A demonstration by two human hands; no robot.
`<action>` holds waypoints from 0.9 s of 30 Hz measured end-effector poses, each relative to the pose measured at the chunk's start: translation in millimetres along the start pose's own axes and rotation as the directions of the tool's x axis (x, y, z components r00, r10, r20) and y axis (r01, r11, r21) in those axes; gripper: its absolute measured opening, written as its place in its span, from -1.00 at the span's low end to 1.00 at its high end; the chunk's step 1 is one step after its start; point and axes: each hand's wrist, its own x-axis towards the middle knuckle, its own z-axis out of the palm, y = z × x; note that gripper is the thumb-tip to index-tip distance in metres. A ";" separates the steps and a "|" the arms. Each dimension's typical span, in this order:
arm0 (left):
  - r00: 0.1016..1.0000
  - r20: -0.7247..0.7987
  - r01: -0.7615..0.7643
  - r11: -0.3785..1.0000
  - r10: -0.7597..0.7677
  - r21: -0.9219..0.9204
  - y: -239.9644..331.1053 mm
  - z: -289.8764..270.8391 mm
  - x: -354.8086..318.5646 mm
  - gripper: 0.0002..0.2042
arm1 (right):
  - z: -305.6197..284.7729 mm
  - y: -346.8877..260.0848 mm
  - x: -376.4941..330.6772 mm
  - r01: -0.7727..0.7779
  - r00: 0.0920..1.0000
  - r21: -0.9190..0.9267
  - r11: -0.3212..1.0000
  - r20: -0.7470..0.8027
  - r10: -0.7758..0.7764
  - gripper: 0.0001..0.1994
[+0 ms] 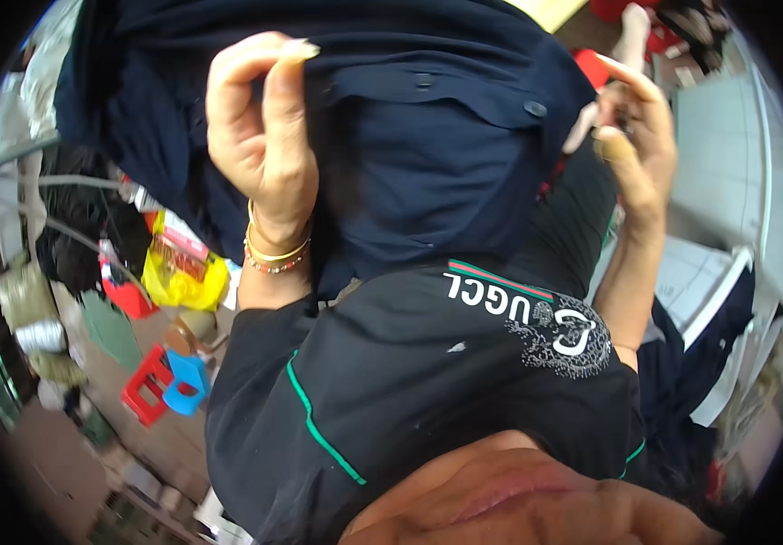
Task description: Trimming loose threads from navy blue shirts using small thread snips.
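A dark navy garment (428,173) with a buttoned flap is spread across my lap and the area ahead of me. One dark button (535,109) shows near its right edge. Above its left part, my left hand (264,127) is raised with thumb and forefinger pinched together. A pale tip shows at the pinch; whether it is a nail or a small held thing is unclear. My right hand (638,127) is just past the garment's right edge, its fingers curled and thumb bent in. Something small and dark shows between those fingers, too blurred to name.
To the left, a yellow plastic bag (182,272) sits beside red and blue plastic stools (160,386). A pale grey panel (718,136) stands at the right, with dark cloth (682,363) below it. Bundles of fabric (28,295) lie at the far left.
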 end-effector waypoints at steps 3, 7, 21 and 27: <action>0.996 0.086 0.002 1.000 -0.004 0.028 9.6 -16.4 6.1 -0.93 | -2.2 -11.8 16.2 0.154 0.987 -0.267 0.951 0.094 -0.133 -0.56; 0.920 0.385 -0.064 0.938 -0.076 0.339 26.0 -14.2 11.3 -0.73 | 18.5 -33.1 42.4 0.386 0.911 -0.570 0.726 0.359 -0.203 -0.71; 0.901 0.423 -0.121 0.881 -0.095 0.457 27.7 4.4 7.7 -0.76 | 44.6 -59.6 65.4 0.391 0.854 -0.554 0.735 0.515 -0.066 -0.63; 0.905 0.417 -0.112 0.900 -0.082 0.421 28.8 3.6 4.5 -0.79 | 46.6 -64.0 65.6 0.334 0.852 -0.562 0.757 0.523 0.013 -0.64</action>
